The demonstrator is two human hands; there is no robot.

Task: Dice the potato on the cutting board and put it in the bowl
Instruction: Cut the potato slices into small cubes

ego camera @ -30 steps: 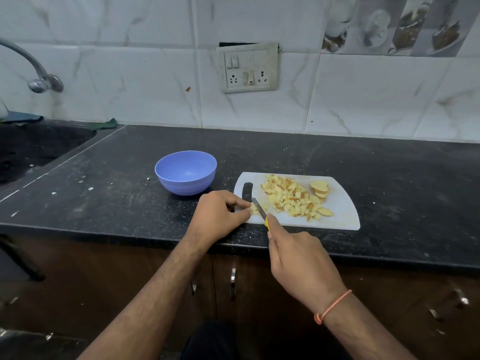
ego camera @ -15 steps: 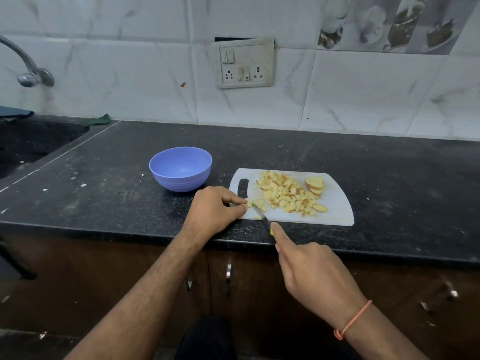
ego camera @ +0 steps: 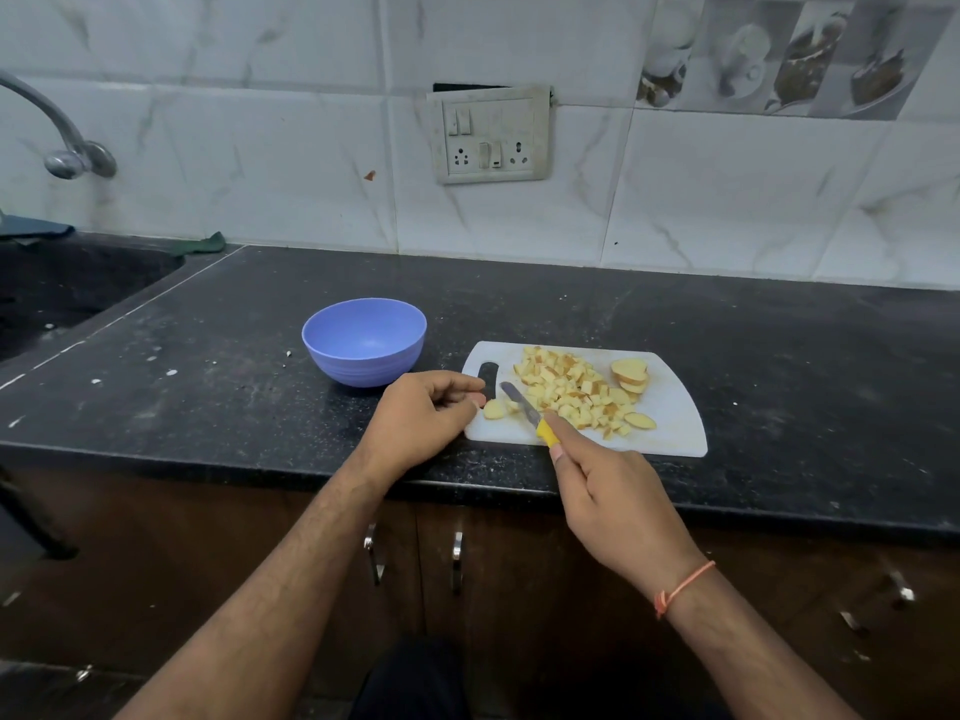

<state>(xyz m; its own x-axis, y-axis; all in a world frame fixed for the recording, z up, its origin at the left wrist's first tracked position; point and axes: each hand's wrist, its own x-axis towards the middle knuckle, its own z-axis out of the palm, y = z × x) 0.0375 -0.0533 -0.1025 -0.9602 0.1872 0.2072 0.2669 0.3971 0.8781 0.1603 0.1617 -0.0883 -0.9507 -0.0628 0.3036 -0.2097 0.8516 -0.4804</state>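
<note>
A white cutting board [ego camera: 675, 428] lies near the counter's front edge with a pile of diced potato [ego camera: 569, 392] on it. Three uncut slices [ego camera: 629, 374] are stacked at its far right, and one slice [ego camera: 640, 420] lies nearer me. A small potato piece [ego camera: 493, 409] sits at the board's left end. My left hand [ego camera: 421, 415] has curled fingers, its fingertips against that piece. My right hand [ego camera: 608, 491] grips a yellow-handled knife [ego camera: 519, 402], blade slanting down onto the board just right of the piece. The blue bowl [ego camera: 363, 340] stands empty, left of the board.
A black counter [ego camera: 779, 356] runs to a tiled wall with a switch and socket plate [ego camera: 491, 132]. A dark sink [ego camera: 62, 288] and a tap [ego camera: 67, 153] are at the far left. Cabinet handles [ego camera: 457, 561] show below the counter edge.
My left hand has drawn back a little, so the small piece at its fingertips now shows. The knife blade sits just right of that piece.
</note>
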